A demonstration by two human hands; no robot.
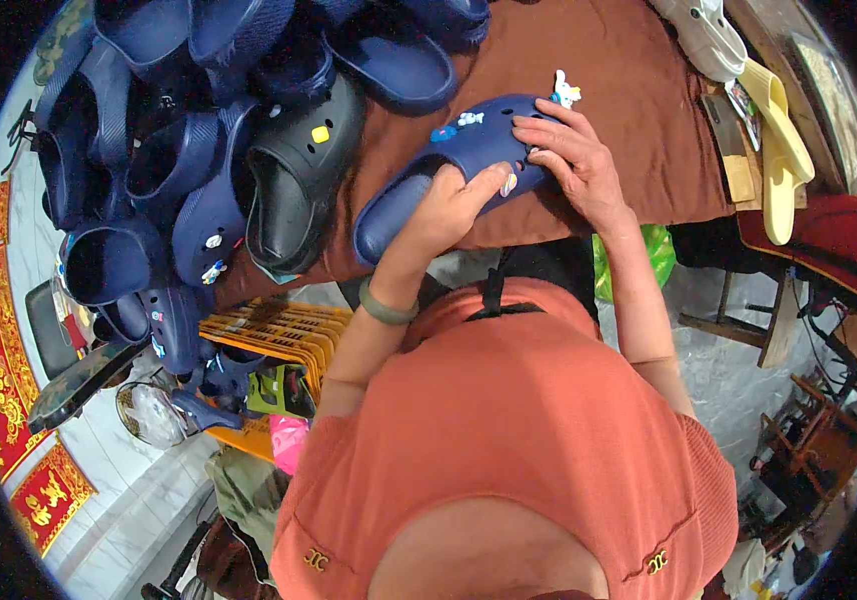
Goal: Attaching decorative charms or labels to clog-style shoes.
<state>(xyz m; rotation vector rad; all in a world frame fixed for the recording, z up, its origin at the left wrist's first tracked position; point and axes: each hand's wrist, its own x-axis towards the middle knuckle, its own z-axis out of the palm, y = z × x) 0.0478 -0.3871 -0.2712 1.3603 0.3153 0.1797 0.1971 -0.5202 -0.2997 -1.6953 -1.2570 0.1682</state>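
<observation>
A navy clog (396, 212) lies on the brown cloth in front of me, its toe pointing away to the right. My left hand (452, 208) grips it at the opening, with some fingers hidden inside and one digit pressed beside a small pale charm (509, 185). Over the toe curl the fingers of my right hand (584, 170), bent against the upper near its holes. Along the far side of the upper sit a white charm (471, 118) and a blue charm (444, 134). Just past the toe is a white figure charm (566, 92); whether it touches the clog I cannot tell.
Several navy clogs (109, 262) are heaped at the left, next to a black clog (294, 200) with a yellow charm. Below stands an orange crate (284, 325). Right of the brown cloth (664, 140) are a yellow slipper (781, 150) and a pale clog (711, 42).
</observation>
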